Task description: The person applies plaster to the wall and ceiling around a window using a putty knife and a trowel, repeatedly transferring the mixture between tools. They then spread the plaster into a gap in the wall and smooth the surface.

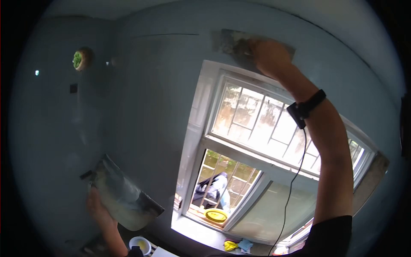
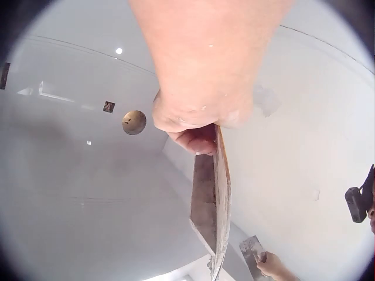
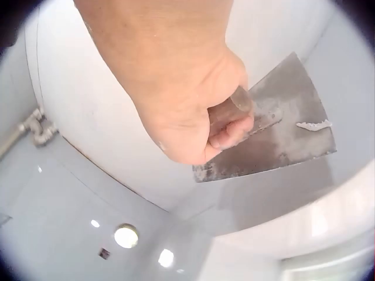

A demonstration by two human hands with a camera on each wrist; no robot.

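High on the wall above the window, my right hand (image 1: 272, 56) grips the handle of a plastering trowel (image 1: 235, 46), its wide metal blade close against the wall. In the right wrist view a white streak of filler (image 3: 314, 125) sits on the grey, smeared trowel blade (image 3: 281, 146), and fingers curl round the handle. Lower left, my left hand (image 1: 99, 207) holds a flat, roughly rectangular plasterer's board (image 1: 122, 188) by its side, with pale smears on its face. The left wrist view shows this board (image 2: 222, 193) nearly edge-on below the curled fingers.
A barred window (image 1: 252, 113) fills the middle right, with a yellow basin (image 1: 215, 215) outside. Yellow and blue cloths (image 1: 237, 245) lie on the sill. A white bucket (image 1: 140, 245) stands below. A cable (image 1: 287, 197) hangs from my right wrist camera. A round opening (image 1: 78, 60) pierces the left wall.
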